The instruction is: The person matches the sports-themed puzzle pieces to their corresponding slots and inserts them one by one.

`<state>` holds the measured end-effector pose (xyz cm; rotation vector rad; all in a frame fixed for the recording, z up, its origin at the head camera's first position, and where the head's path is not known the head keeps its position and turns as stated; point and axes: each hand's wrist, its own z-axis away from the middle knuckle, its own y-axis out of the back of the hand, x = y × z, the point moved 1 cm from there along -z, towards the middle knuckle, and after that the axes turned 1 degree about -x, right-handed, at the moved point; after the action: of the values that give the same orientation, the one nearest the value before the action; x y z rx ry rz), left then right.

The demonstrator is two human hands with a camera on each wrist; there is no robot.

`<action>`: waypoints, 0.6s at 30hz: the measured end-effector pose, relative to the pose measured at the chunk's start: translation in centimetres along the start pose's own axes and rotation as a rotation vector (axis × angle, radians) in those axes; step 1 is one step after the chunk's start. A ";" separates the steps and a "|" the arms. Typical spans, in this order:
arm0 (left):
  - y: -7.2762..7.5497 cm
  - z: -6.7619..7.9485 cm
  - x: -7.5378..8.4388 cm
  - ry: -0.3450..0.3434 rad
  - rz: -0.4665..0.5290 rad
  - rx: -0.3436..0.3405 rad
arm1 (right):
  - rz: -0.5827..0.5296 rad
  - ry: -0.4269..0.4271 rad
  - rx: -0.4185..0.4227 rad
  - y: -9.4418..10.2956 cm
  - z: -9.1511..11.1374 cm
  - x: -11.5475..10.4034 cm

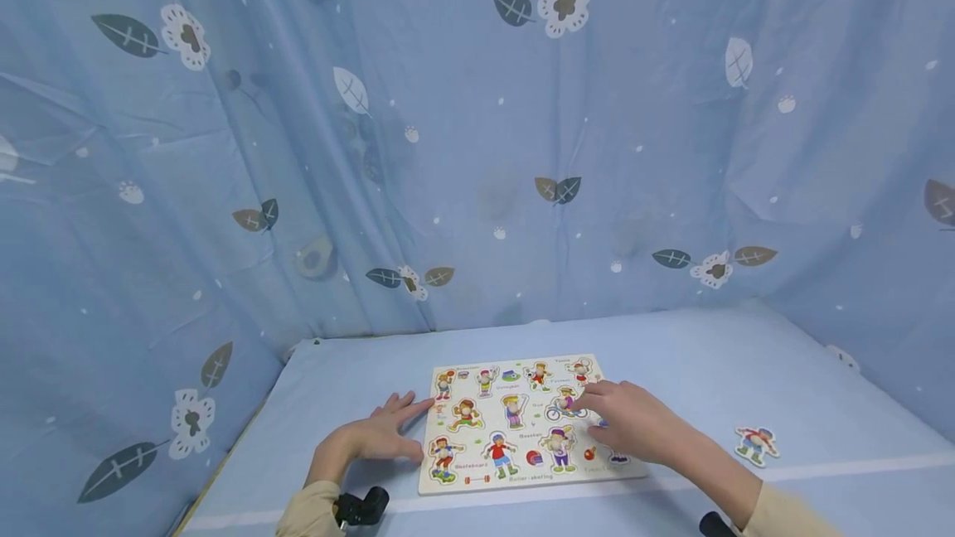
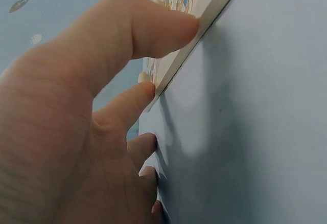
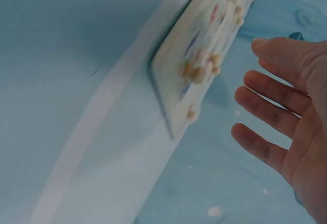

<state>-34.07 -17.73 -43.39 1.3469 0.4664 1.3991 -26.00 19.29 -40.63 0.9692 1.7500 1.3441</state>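
A wooden knob puzzle board (image 1: pixel 533 423) with several sports-figure pieces in it lies on the blue cloth. At its left edge is my left hand (image 1: pixel 376 435), thumb and index fingertip touching the edge and the other fingers spread; the left wrist view shows the thumb (image 2: pixel 168 32) against the board's side. Over the right part of the board hovers my right hand (image 1: pixel 634 421), hiding some pieces. In the right wrist view its fingers (image 3: pixel 268 101) are loosely extended, apart from the board, with nothing in them. A loose figure piece (image 1: pixel 757 445) lies on the cloth to the right.
The table's light blue cloth (image 1: pixel 694 355) has a white stripe (image 1: pixel 828 468) running across near the front. Blue patterned curtains (image 1: pixel 477 147) hang behind and at both sides. The table's left edge (image 1: pixel 224 462) shows beside the left arm.
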 end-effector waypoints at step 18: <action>-0.2 0.0 -0.2 -0.027 0.013 0.006 | 0.045 -0.182 0.011 0.7 7.4 9.6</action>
<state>-34.01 -17.82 -43.62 1.3744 0.4449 1.3888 -23.86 31.08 -42.33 1.1069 1.6080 1.2339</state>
